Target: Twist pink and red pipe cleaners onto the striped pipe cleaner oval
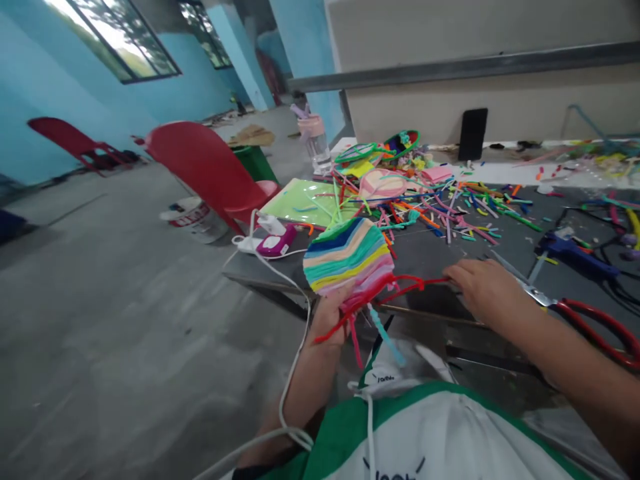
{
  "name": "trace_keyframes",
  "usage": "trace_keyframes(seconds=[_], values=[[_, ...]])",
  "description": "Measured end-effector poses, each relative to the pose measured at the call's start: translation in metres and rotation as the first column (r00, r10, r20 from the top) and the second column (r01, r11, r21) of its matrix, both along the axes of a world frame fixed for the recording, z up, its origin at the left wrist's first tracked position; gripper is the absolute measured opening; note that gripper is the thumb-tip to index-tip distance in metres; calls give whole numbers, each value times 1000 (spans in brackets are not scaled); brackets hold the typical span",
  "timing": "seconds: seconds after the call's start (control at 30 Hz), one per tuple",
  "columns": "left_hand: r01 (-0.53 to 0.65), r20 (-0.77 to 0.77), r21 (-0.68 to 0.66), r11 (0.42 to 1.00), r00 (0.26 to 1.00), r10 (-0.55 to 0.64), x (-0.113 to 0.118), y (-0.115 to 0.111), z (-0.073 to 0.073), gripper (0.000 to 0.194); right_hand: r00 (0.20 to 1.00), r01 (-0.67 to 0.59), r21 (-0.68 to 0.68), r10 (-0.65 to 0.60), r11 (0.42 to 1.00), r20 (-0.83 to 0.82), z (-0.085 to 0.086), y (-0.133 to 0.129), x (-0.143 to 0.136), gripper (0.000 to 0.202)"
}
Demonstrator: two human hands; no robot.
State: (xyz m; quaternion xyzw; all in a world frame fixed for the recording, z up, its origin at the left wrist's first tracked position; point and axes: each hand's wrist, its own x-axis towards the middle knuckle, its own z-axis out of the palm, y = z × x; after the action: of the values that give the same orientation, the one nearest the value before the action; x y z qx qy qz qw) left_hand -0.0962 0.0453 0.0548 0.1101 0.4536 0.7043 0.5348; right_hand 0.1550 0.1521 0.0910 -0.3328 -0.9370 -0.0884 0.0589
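A round piece (350,253), striped in fuzzy pipe cleaners of blue, cream, teal, yellow and pink, is gripped at its lower edge by my left hand (331,315). Along that edge runs a red pipe cleaner (434,283), with a twisted part near the middle. Its far end is pinched in the closed fingers of my right hand (483,290), held above the table edge. Pink and light blue pipe cleaners (383,330) dangle below the piece. Close by my right hand lie large scissors (595,319) with red handles, blades pointing away from me.
Loose pipe cleaner bits (450,213) cover the dark table, around a green sheet (310,200). A blue glue gun (580,259) lies at right. A phone (473,133) and bottle (317,143) stand behind. A purple power strip (277,241) and red chair (200,160) are at left.
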Motion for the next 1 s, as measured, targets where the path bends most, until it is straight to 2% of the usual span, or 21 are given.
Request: trace_keyframes(seconds=[0.1, 0.17, 0.37, 0.47, 0.7, 0.83, 1.0], values=[[4, -27, -15, 1000, 1000, -4, 5, -12, 5, 30, 999, -45, 11, 45, 999, 0, 5, -23, 24, 35], [50, -34, -13, 999, 998, -50, 7, -22, 8, 34, 998, -27, 41, 29, 999, -48, 1, -41, 40, 33], [88, -58, 147, 985, 995, -80, 20, -48, 22, 44, 950, 101, -39, -108, 994, -292, -31, -91, 75, 29], [124, -68, 160, 979, 991, -114, 34, -55, 29, 45, 909, 116, -117, -153, 986, -387, -45, -106, 88, 28], [198, -123, 170, 965, 976, -179, 59, -51, 33, 47, 852, 98, -288, -230, 953, -470, -59, -121, 103, 27], [203, -134, 146, 968, 974, -184, 67, -47, 36, 48, 817, 89, -319, -252, 943, -518, -63, -121, 106, 26], [223, -104, 121, 967, 972, -211, 75, -45, 39, 48, 812, 75, -356, -264, 932, -520, -66, -120, 104, 25]])
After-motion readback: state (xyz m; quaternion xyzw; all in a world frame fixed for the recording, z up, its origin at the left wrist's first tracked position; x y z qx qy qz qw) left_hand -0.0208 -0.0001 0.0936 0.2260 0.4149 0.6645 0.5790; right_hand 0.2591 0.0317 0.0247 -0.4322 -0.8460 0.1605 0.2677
